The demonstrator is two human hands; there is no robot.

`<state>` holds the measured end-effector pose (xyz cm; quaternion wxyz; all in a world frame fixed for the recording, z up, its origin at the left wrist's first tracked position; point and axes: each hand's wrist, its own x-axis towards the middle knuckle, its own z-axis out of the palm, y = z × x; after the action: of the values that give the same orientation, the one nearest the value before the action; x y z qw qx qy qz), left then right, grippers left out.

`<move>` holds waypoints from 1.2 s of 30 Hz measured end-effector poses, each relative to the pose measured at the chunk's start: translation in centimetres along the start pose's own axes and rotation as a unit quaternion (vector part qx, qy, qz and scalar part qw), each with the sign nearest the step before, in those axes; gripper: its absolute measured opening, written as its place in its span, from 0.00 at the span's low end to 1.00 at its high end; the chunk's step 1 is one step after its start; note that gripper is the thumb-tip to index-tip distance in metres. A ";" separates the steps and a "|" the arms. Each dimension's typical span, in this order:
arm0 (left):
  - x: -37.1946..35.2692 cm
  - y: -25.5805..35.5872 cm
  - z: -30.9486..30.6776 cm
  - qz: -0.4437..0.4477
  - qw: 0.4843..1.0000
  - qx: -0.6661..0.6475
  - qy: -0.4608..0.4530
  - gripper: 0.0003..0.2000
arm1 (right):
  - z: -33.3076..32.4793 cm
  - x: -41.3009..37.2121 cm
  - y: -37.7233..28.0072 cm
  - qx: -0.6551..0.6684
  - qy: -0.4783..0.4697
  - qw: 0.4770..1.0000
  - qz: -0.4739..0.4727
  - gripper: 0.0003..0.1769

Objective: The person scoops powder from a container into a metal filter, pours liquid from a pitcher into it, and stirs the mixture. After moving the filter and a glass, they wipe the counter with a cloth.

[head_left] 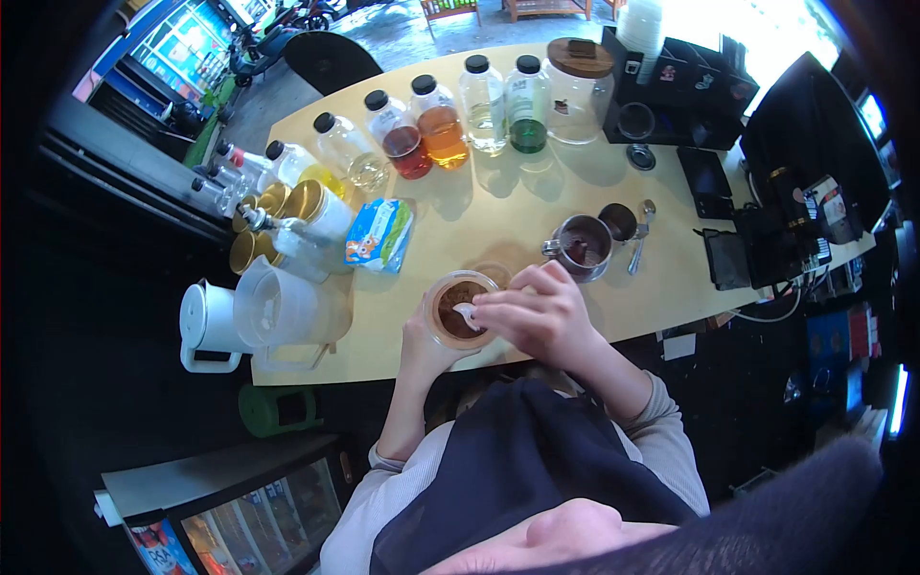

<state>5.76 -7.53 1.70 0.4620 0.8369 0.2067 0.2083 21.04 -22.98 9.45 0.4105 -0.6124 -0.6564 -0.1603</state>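
Observation:
My left hand (419,347) is wrapped round a clear plastic tub (430,321) of brown powder (450,299), close to the table's front edge. Closed in a pinch over the tub, my right hand (541,311) grips a small white scoop (464,313) whose bowl is at the powder. A round clear lid (496,272) appears to lie just behind the tub. Beyond my right hand stands a metal cup (599,271) with dark contents. Beside it are a small dark cup (617,220) and a metal spoon (635,257).
Several capped bottles (442,134) line the back of the wooden table (498,216). A blue wipes pack (379,235), a clear pitcher (278,307) and a white jug (203,321) stand left. Black devices (728,259) and a screen (815,144) occupy the right.

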 end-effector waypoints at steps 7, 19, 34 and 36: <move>-0.6 -2.1 -3.0 0.006 0.998 0.014 0.068 0.41 | 7.4 -2.8 3.2 0.088 -0.004 0.955 0.284 0.12; -0.7 -6.3 -4.4 -0.034 0.998 -0.061 0.010 0.47 | 15.9 -5.7 6.2 -0.209 -0.301 0.878 0.307 0.48; 0.5 -7.0 -4.8 0.001 0.998 -0.069 0.012 0.44 | 13.2 2.5 2.8 0.493 0.255 0.811 0.186 0.55; 0.6 -6.8 -4.5 -0.005 0.998 -0.063 0.010 0.44 | 13.7 2.7 2.4 0.470 0.238 0.832 0.176 0.57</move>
<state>2.82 -0.80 -1.87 0.5126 0.8030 0.2019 0.2273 18.82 -10.92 2.41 0.8134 -0.3942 -0.4157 0.1015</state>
